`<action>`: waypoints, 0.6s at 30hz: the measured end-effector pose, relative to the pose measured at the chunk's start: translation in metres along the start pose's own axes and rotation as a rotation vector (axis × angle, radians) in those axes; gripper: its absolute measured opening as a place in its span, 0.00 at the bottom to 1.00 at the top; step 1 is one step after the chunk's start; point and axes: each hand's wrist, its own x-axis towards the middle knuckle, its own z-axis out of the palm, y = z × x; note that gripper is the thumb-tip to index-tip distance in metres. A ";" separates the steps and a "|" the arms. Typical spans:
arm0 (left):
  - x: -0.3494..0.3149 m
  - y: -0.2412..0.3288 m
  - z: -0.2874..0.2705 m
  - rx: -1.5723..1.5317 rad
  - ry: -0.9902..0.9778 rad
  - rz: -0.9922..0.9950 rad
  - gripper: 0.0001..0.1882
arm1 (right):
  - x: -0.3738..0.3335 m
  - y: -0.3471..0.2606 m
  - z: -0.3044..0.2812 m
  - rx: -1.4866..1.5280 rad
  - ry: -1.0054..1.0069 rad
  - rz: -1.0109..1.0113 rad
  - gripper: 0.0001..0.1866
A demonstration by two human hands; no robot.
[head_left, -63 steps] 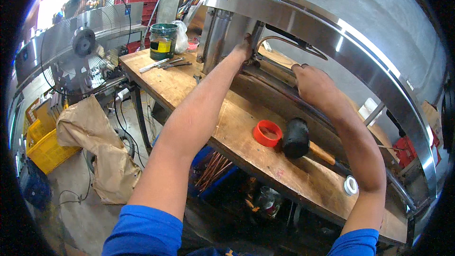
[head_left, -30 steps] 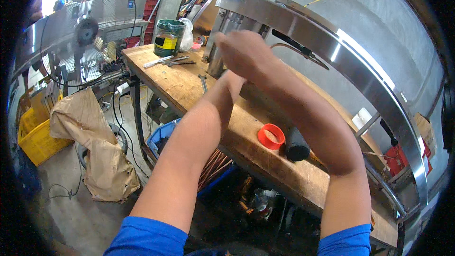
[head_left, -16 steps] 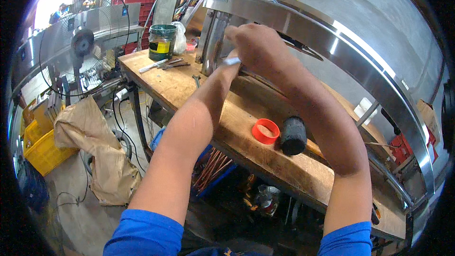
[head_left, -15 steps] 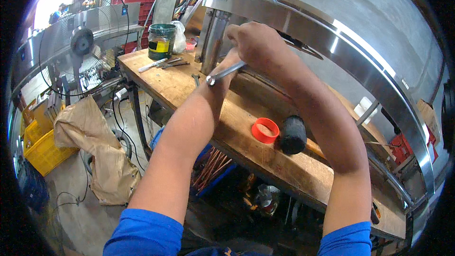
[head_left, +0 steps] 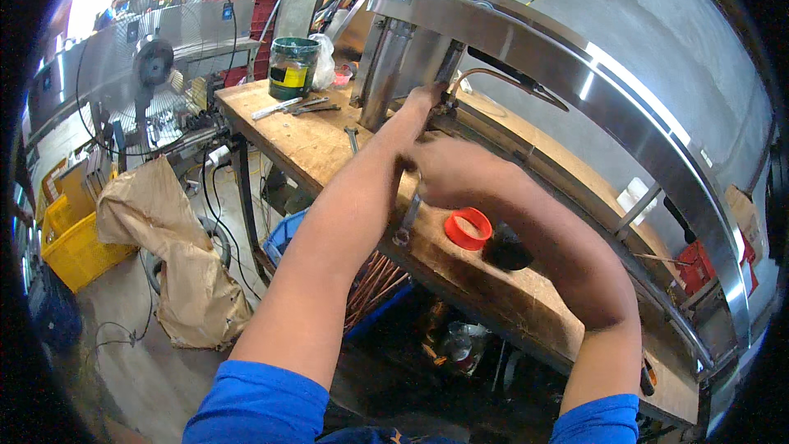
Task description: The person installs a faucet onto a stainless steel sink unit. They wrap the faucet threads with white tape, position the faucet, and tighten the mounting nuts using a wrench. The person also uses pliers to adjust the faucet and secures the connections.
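My right hand, partly smeared by motion, is closed on a metal wrench, whose free end points down over the bench edge. It crosses just beside my left forearm. Farther in, my left hand reaches to a small pipe fitting by the post of a stainless steel frame; its fingers are hidden. From that fitting a bent copper-coloured tube runs up under the frame's top rail. A red ring-shaped cap and a black mallet head, partly behind my right arm, lie on the wooden bench.
A dark green bucket stands at the bench's far left, with several wrenches in front of it. On the floor to the left are a yellow crate, brown paper and cables. A standing fan is beyond. Copper-coloured rods lie below the bench.
My right hand has come down and nearer with the wrench, whose end swung from pointing left to pointing down. The tube and fitting now show; the view has shifted slightly.
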 end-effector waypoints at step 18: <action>-0.016 0.021 0.003 0.072 0.162 -0.211 0.36 | -0.011 0.010 0.038 0.340 -0.057 0.251 0.23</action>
